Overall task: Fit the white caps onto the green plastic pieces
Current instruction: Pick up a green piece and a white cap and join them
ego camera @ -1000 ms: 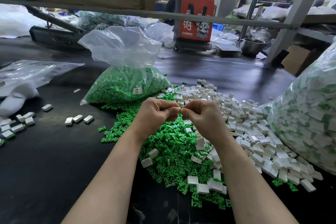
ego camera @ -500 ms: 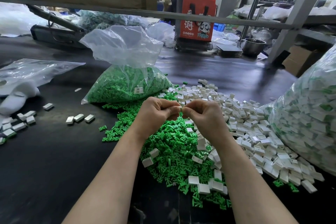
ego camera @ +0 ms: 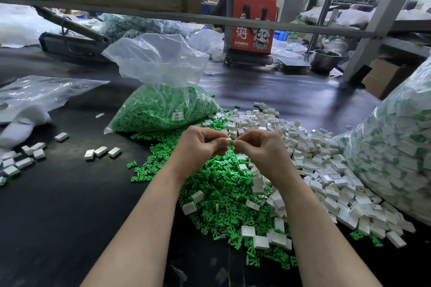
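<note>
My left hand and my right hand meet fingertip to fingertip above the piles, both with curled fingers. Between them they pinch one small piece, white with a hint of green, mostly hidden by the fingers. Below my hands lies a heap of loose green plastic pieces. A heap of white caps spreads to the right of it, with a few caps scattered on the green heap.
A clear bag of green pieces stands behind my hands. A large bag of assembled pieces fills the right side. Finished white pieces lie at the left on the black table. A person sits behind a red bag.
Both hands stay together at the same spot, still pinching the small piece. The view has shifted only slightly.
</note>
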The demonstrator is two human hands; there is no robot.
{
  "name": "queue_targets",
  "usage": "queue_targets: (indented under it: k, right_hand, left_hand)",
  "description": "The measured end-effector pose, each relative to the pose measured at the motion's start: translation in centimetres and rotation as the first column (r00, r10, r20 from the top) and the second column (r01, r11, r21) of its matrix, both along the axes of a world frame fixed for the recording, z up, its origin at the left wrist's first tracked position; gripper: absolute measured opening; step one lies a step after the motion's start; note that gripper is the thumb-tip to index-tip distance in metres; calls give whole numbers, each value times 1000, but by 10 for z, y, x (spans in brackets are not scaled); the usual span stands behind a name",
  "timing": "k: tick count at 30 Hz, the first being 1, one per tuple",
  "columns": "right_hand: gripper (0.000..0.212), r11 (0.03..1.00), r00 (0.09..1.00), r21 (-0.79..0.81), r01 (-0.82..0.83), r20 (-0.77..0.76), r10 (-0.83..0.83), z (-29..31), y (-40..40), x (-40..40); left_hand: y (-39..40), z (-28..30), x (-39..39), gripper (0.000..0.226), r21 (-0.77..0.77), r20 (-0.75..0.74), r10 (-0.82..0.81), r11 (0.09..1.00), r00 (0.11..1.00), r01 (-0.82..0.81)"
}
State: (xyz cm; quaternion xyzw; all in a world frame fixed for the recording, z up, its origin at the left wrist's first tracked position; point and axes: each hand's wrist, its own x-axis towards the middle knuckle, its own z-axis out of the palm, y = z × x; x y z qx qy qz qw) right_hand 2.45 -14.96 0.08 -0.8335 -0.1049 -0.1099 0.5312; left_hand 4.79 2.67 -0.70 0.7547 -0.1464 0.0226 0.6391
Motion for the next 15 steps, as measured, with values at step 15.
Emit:
queue_targets:
  k: [15]
  right_hand:
    - [19,706,614,-53,-706,-543,573,22,-14,-8]
  left_hand:
    - [6,-2,4,6,-13,1,167,986,986,-167]
